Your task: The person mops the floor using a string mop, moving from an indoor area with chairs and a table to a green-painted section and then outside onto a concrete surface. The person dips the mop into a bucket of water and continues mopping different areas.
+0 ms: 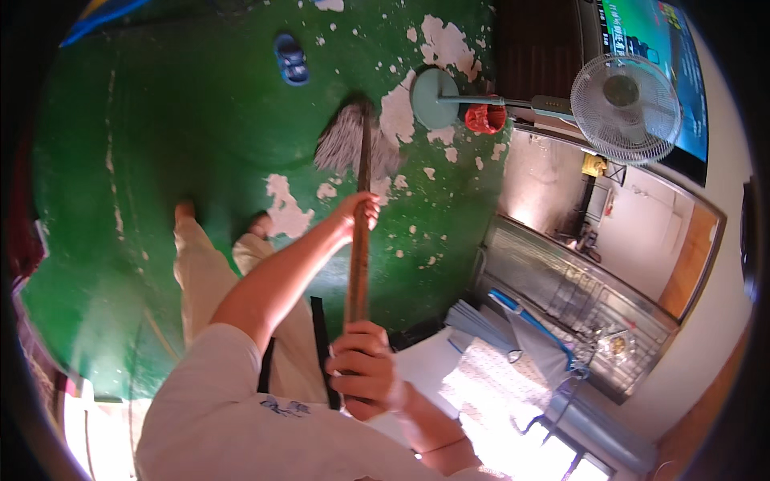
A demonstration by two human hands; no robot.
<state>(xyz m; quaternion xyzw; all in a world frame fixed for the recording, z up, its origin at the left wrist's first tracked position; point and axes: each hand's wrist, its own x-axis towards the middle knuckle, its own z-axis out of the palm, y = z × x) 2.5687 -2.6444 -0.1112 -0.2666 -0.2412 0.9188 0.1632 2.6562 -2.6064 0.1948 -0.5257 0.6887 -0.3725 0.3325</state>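
A mop with a brown wooden handle (358,264) and a grey string head (346,143) rests on the green floor (184,128). My left hand (360,211) is closed around the handle partway down, with the arm stretched out from the lower left. My right hand (365,370) grips the handle's near end, close to my body. The mop head lies spread on a patch of peeled paint, just in front of my bare feet (258,225).
A standing fan with a round teal base (433,98) and a white cage head (626,108) stands beside the mop head. A red object (485,119) sits by the base. A blue sandal (291,58) lies farther off. A lit screen (662,56) is at upper right.
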